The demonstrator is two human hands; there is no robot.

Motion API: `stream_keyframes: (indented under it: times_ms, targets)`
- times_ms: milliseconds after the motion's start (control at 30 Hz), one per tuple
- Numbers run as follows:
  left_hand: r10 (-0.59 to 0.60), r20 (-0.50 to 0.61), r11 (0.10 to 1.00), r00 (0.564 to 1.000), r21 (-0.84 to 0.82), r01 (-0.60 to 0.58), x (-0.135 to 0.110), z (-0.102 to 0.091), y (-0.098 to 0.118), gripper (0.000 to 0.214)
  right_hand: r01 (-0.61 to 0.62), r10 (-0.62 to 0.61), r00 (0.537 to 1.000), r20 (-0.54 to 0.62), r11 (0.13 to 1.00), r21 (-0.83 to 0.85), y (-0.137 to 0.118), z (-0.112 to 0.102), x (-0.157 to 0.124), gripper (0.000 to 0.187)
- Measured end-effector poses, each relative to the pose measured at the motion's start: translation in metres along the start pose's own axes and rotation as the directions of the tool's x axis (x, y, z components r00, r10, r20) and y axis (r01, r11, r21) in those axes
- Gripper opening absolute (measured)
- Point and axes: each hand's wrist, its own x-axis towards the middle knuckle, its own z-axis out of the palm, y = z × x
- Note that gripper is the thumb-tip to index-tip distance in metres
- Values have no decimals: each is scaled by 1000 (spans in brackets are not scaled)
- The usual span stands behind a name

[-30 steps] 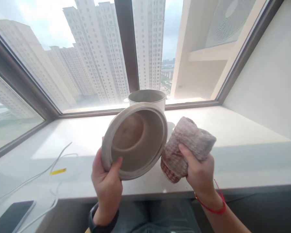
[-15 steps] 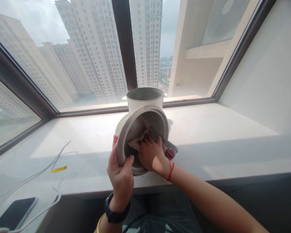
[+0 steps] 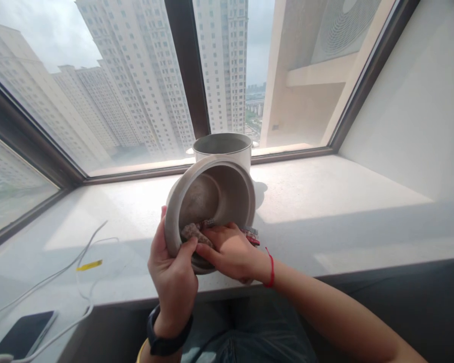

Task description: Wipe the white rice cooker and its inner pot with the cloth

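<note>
1. While the left grip [image 3: 174,280] is clamped on the lower-left rim of the tilted pot [image 3: 232,194], its thumb lies over the lip and its other fingers back the outer wall; this hold presumably steadies the vessel and leaves most of its mouth accessible.

2. The right grip [image 3: 232,252], palm down, enters the mouth at the lower right and is closed over a patterned cloth [image 3: 196,234], bunched against the lower inner wall. The flat approach likely lets the fingers press the fabric to that wall; the fingertips themselves are largely hidden.

3. The tilted pot is over the front part of the windowsill [image 3: 306,201], its mouth turned toward the near edge, an angle that seems chosen to expose both inner wall and base. Whether its underside touches the windowsill cannot be told.

4. Behind it stands an upright pot [image 3: 222,143], open at the top, near the window frame [image 3: 192,70]; this rear position probably leaves the working room in front to the two grips.

5. To the left, well apart from both vessels, lie a phone [image 3: 24,333] and thin cables [image 3: 62,270], with a yellow strip [image 3: 90,265] at one of them, presumably set aside from the handling.
</note>
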Motion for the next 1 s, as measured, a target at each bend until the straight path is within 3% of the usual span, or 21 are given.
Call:
stream_keyframes:
  times_ms: [100, 167, 267, 367, 667, 1000]
  targets:
    - [-15, 10, 999, 1000, -30, 15, 8, -7, 2, 65, 113, -99, 993, 68, 962, -250, 22, -4, -2, 65]
    - [-32, 78, 999, 996, -27, 34, 13, -9, 2, 65, 192, -148, 979, 140, 903, -385, 40, -10, -2, 73]
    - [-63, 165, 997, 984, -34, 70, 21, -10, 5, 66, 285, -203, 956, 210, 808, -516, 62, -21, 0, 84]
    - [-65, 209, 997, 976, -16, 70, 32, -7, 16, 65, 303, -224, 953, 205, 750, -588, 69, -29, 1, 91]
    - [-156, 370, 987, 916, 90, 132, 87, 0, 67, 59, 264, -208, 964, 167, 838, -478, 39, -16, -2, 92]
    - [-293, 499, 956, 815, 139, 258, 106, 3, 74, 63, 259, -161, 955, 249, 863, -433, 18, -7, -10, 95]
